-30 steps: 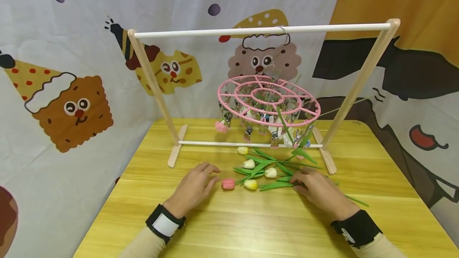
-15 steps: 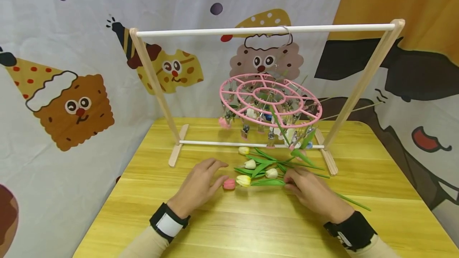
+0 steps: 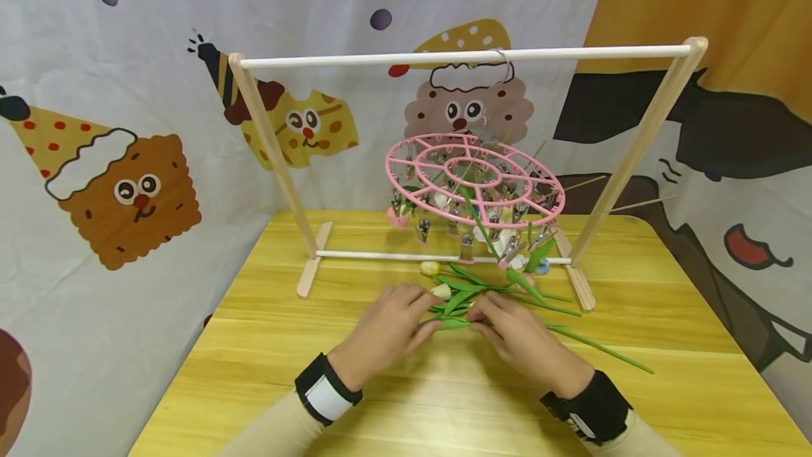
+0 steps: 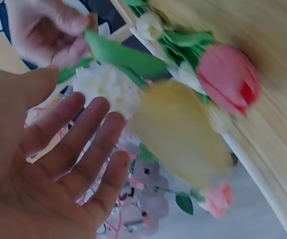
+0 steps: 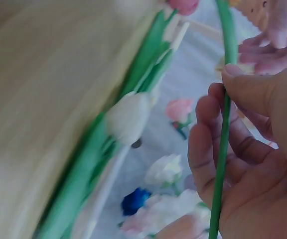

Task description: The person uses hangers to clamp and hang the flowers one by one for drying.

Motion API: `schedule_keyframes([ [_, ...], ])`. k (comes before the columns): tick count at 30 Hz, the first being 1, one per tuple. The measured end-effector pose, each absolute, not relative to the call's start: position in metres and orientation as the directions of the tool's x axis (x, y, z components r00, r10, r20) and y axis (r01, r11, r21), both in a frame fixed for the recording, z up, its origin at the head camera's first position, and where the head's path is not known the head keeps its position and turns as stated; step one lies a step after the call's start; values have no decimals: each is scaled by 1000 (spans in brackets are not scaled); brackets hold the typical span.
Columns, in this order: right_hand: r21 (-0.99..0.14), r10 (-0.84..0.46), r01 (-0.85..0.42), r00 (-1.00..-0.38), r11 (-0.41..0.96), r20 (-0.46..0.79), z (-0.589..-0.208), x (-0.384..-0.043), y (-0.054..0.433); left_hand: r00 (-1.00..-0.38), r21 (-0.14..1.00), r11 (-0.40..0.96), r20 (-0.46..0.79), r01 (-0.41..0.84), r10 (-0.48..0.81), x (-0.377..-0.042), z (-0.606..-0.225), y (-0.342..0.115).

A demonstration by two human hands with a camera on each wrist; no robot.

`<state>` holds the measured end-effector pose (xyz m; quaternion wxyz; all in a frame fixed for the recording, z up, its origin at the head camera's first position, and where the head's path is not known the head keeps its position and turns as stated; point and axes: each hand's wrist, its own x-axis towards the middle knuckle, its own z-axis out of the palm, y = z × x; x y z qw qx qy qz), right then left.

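My right hand [image 3: 523,340] pinches the green stem [image 5: 220,169] of a yellow tulip [image 4: 183,132] between thumb and fingers. The bloom looks blurred in the left wrist view, and my left hand [image 3: 388,330] hides it in the head view. Spread fingers [image 4: 73,134] of that left hand lie beside the bloom without curling round it. On the wooden table, a pink tulip [image 4: 228,77], a white tulip [image 3: 441,292] and a pale yellow tulip [image 3: 429,268] lie among green leaves and stems.
Behind the tulips stands a wooden rack [image 3: 277,154] with white bars. A round pink clip hanger [image 3: 419,192] hangs from its top bar, holding several flowers, among them a pink rose [image 5: 179,109]. Stems stick out to its right. A cartoon-printed cloth [image 3: 209,231] hangs behind.
My right hand has moved left, carrying the yellow tulip by its stem. The left hand has moved right toward the bloom, covering the pink tulip in the head view. The hanger has turned slightly.
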<state>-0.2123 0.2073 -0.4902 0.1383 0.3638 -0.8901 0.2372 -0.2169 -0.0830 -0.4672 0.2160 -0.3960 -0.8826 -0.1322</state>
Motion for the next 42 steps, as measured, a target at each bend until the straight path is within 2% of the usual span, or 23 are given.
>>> schedule_keyframes([
  [6, -349, -579, -752, -655, 559, 484, -479, -215, 183, -554, 26, 625, 493, 780, 671, -218, -469, -72],
  [11, -355, -556, -761, -643, 544, 526, -467, -215, 171, -571, 81, 631, 525, 772, 631, -218, -467, -72],
  [17, -347, -417, -743, -628, 573, 657, -445, -212, 158, -588, 107, 642, 537, 759, 606, -218, -467, -81],
  [19, -376, -359, -723, -641, 579, 679, -438, -210, 155, -592, 117, 643, 538, 757, 599, -218, -468, -85],
  [23, -476, -266, -664, -703, 576, 660, -428, -204, 152, -603, 158, 638, 554, 754, 574, -220, -469, -96],
  [28, -587, -204, -594, -778, 550, 595, -423, -196, 155, -613, 191, 644, 585, 741, 532, -224, -472, -114],
  [32, -634, -165, -550, -811, 544, 562, -422, -193, 159, -615, 204, 655, 616, 727, 492, -226, -476, -129],
  [34, -627, -149, -543, -809, 558, 568, -421, -193, 162, -618, 209, 664, 630, 718, 471, -226, -477, -136],
  [42, -500, -133, -578, -729, 645, 671, -410, -197, 174, -651, 261, 696, 657, 669, 380, -224, -477, -151],
])
